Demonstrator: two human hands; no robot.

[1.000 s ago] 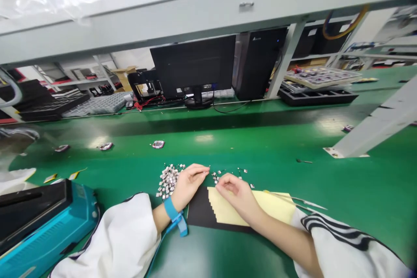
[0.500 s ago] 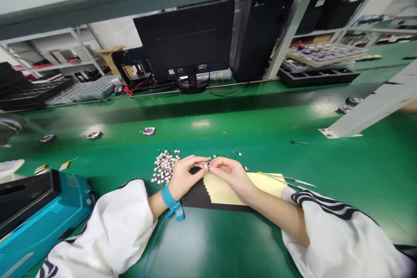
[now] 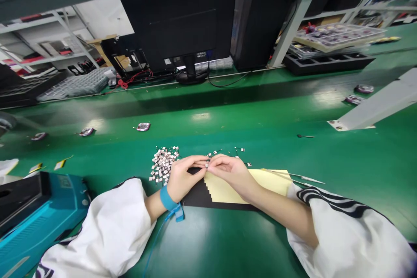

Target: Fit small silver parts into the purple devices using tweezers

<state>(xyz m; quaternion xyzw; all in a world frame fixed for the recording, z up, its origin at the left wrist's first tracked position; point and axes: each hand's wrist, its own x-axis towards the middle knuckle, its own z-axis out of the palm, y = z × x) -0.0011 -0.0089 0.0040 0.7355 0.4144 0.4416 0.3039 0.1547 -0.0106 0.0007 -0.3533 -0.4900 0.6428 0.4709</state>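
My left hand (image 3: 183, 178), with a blue wrist strap (image 3: 168, 199), pinches a small white part (image 3: 206, 165) between thumb and fingers. My right hand (image 3: 235, 176) meets it there, its thumb and fingertips closed at the same part. Both hands are over a black mat (image 3: 197, 193) and the left end of yellow sheets (image 3: 269, 184) with a stepped edge. Just left of my left hand lies a pile of small white parts with dark leads (image 3: 163, 163). Several similar parts (image 3: 241, 149) are scattered behind my right hand.
Tweezers (image 3: 306, 178) lie across the yellow sheets. A teal machine (image 3: 61, 202) stands at the left. Small round-cornered devices (image 3: 143, 127) are spaced along the green bench (image 3: 195, 243). Behind are a monitor (image 3: 182, 26) and stacked trays (image 3: 332, 63); a white post (image 3: 378, 104) stands at the right.
The camera view has shifted, so the monitor and shelves sit higher in the picture. Both hands remain together at the small part, with hardly any change in their fingers.
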